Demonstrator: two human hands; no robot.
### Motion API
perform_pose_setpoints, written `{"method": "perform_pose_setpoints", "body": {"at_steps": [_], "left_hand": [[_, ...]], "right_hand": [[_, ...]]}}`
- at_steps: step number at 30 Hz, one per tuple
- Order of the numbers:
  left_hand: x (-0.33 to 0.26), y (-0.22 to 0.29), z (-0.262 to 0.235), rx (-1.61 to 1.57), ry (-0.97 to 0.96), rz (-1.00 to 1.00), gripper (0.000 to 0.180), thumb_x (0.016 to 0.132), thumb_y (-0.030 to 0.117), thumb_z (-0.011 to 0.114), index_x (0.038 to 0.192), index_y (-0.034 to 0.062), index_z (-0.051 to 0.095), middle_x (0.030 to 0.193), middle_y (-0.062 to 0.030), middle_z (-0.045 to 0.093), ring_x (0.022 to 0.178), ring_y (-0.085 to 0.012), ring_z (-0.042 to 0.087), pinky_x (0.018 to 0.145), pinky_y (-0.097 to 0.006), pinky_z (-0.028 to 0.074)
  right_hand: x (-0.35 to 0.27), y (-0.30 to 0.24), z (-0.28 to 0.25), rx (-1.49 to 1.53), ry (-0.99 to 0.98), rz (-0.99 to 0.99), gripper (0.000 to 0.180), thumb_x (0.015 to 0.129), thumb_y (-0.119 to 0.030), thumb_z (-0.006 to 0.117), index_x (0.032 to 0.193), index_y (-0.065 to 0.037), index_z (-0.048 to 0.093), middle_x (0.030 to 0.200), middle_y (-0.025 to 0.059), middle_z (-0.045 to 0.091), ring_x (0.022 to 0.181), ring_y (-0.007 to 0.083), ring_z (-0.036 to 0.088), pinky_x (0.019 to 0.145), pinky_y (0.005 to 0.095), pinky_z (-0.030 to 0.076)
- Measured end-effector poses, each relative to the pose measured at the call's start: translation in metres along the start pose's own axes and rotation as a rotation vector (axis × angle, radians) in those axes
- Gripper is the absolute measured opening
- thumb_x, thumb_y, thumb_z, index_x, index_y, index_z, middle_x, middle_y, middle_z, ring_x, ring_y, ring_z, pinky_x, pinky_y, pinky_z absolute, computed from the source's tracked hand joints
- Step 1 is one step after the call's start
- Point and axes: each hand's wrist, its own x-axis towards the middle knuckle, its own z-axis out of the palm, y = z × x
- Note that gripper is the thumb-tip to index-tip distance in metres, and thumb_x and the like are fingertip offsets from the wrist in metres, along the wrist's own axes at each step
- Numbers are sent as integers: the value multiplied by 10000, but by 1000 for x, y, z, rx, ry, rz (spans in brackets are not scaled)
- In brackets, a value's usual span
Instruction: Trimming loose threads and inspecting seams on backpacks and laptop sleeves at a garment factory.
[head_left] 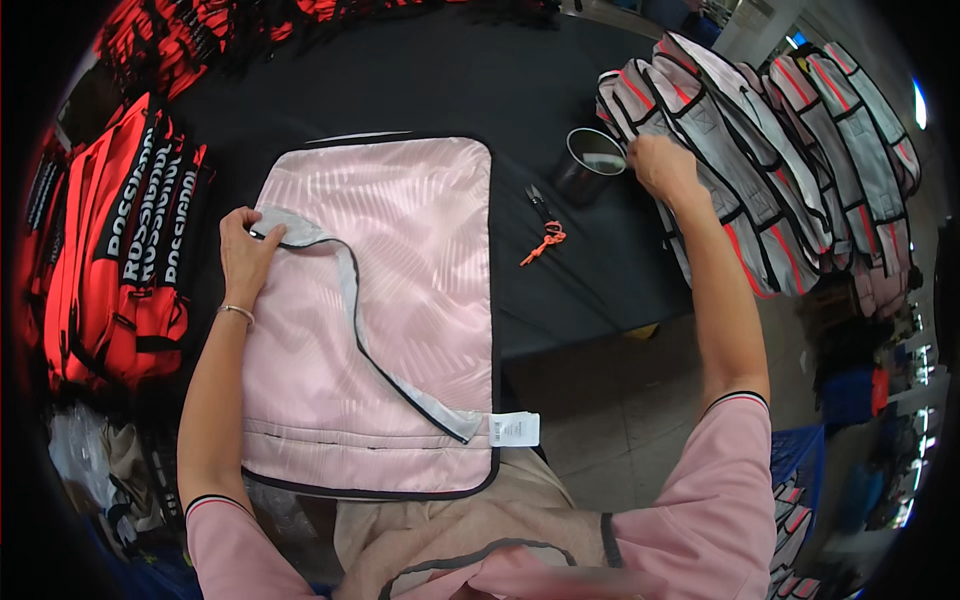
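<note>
A pink, faintly patterned fabric panel [420,240] with black bound edges lies flat before me, its near edge at my lap. Across it curves a grey strip [345,270] with a black edge. My left hand [247,258] pinches the strip's upper left end against the panel. A white label [515,430] sticks out from the panel's lower right edge. My right hand [663,168] is closed at the right rim of a dark metal cup [578,180]; whatever its fingers hold is hidden. Between panel and cup lie black thread snips [540,203] with an orange cord [545,243].
Red and black bags [120,250] stand stacked at the left, with more red bags [215,35] along the back. Grey bags with black and coral trim [750,170] pile up at the right. Everything rests on a dark table covering [420,85]; its near edge runs below the snips.
</note>
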Motion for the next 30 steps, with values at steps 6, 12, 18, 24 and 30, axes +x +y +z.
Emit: {"method": "perform_pose_setpoints", "body": {"at_steps": [6,12,18,24,30], "left_hand": [[3,-27,-2,-436,-278,-241,587,705,267,809,1123,-103,627,994,-158,674,880,-176,640,777,-291,508],[-6,-38,8,-763,-308,-285,457,710,182,823,1036,-91,655,881,-84,670,754,-123,594,671,-251,480],[-17,-52,24,-1042,-189,-363,565,713,118,819,1179,-93,578,1022,-111,647,833,-120,599,681,-225,478],[-18,-50,15,-1143,-336,-412,558,724,54,793,1206,-108,564,1041,-114,646,831,-128,605,672,-225,474],[-18,-53,22,-1107,-272,-446,679,699,77,805,1275,-112,499,1026,-126,644,798,-117,598,627,-219,456]], "right_hand": [[-18,14,-11,119,142,88,265,949,-287,515,1034,-98,680,963,150,701,938,352,673,776,458,519],[-30,-105,3,958,238,-122,210,962,-148,568,1072,-8,678,801,50,678,742,115,640,672,266,485],[-33,-274,19,1272,47,-334,191,944,-117,599,1072,1,681,843,65,695,767,117,652,704,253,497],[-17,-317,38,1176,-63,-419,186,950,-114,603,1076,-3,684,855,42,688,769,94,618,724,236,489],[-9,-330,45,978,5,-504,165,922,-113,629,1045,-22,690,828,83,697,748,127,640,699,261,497]]}}
